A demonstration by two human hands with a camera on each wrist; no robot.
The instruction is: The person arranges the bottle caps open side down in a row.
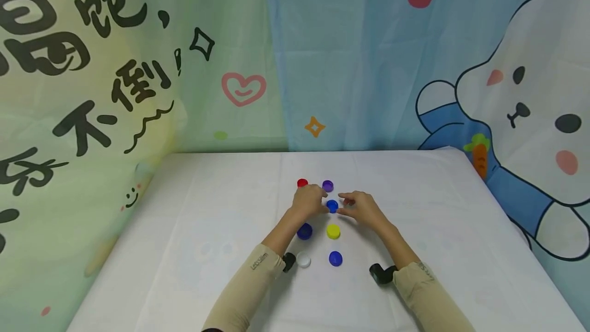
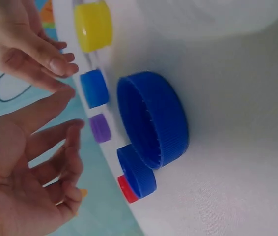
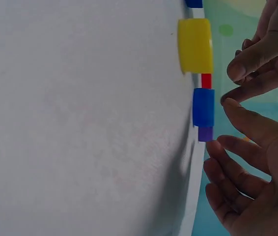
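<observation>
My left hand (image 1: pixel 310 201) and right hand (image 1: pixel 361 208) face each other over the far part of the table, fingers loosely bent and holding nothing. Between them stands a blue bottle cap (image 1: pixel 332 206), which the left thumb overlaps in the head view. Both wrist views show this blue cap (image 2: pixel 95 88) apart from the fingers. Just beyond are a purple cap (image 1: pixel 328 186) and a red cap (image 1: pixel 301 183), the latter partly behind my left hand. Another blue cap (image 2: pixel 138 171) appears in the left wrist view; the left hand and forearm hide it in the head view.
Nearer me lie a large dark blue cap (image 1: pixel 304 231), a yellow cap (image 1: pixel 333 231), a white cap (image 1: pixel 303 259) and a blue cap (image 1: pixel 335 258). They form two rough columns on the white tablecloth (image 1: pixel 221 199). A printed curtain (image 1: pixel 322 65) hangs behind the table.
</observation>
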